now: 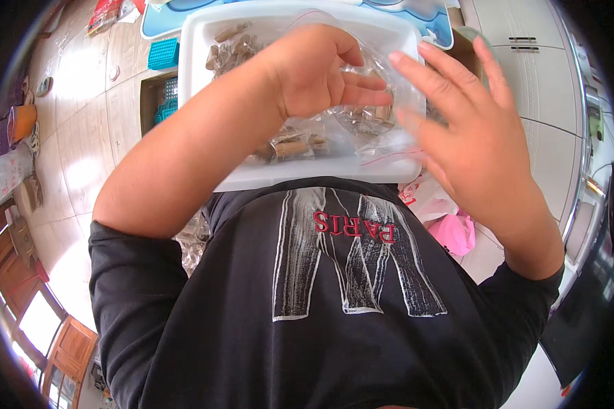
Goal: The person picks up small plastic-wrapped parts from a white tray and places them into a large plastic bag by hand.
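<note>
A white plastic tray (252, 178) in front of me holds clear bags of brown, stick-like pieces (290, 148). My left hand (327, 75) is over the middle of the tray, palm partly turned up and fingers apart. To its right, my right hand (467, 119) spreads its fingers above the tray's right edge, slightly blurred. Between and below both hands lies a clear zip bag (368, 140) with a thin red line along its edge and brown pieces inside. Neither hand visibly grips it, though the fingertips are close to its film. My left wrist covers part of the tray's contents.
The tray rests by a blue-and-white surface (164, 20). Teal plastic baskets (164, 54) stand to its left, one inside a box. A pink plastic bag (455, 233) lies at lower right. White cabinets (542, 82) line the right side; tiled floor (82, 129) spreads left.
</note>
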Available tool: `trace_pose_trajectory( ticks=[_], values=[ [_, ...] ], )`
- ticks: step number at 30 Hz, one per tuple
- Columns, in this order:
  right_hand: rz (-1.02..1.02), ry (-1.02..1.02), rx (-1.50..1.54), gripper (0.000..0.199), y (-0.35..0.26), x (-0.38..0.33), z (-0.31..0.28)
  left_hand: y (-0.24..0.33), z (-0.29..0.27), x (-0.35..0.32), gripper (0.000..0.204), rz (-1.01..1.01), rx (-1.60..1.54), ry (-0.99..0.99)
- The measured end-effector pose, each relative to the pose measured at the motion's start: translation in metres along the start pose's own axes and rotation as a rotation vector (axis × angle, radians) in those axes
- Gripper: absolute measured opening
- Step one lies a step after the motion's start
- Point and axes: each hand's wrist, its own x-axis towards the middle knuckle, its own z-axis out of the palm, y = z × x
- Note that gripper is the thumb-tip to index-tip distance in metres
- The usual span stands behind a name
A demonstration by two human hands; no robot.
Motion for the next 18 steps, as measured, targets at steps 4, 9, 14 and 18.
trace_pose_trajectory(
  ticks=[4, 9, 14, 18],
  values=[
    [-0.173, 0.079, -0.015, 0.014, -0.015, 0.009, -0.01, 0.018, -0.044, 0.033, 0.028, 0.076, 0.437, 0.115],
    [-0.09, 0.054, 0.07, 0.011, 0.001, 0.009, -0.019, 0.065, -0.012, -0.007, 0.025, 0.211, 1.377, 0.136],
    [0.023, 0.033, 0.006, 0.008, 0.021, -0.001, -0.01, 0.075, -0.014, -0.069, 0.023, -0.035, 1.569, -0.018],
    [0.043, 0.054, 0.047, 0.008, 0.021, -0.009, -0.01, 0.0, -0.067, -0.074, 0.017, 0.352, 1.986, -0.143]
  ],
)
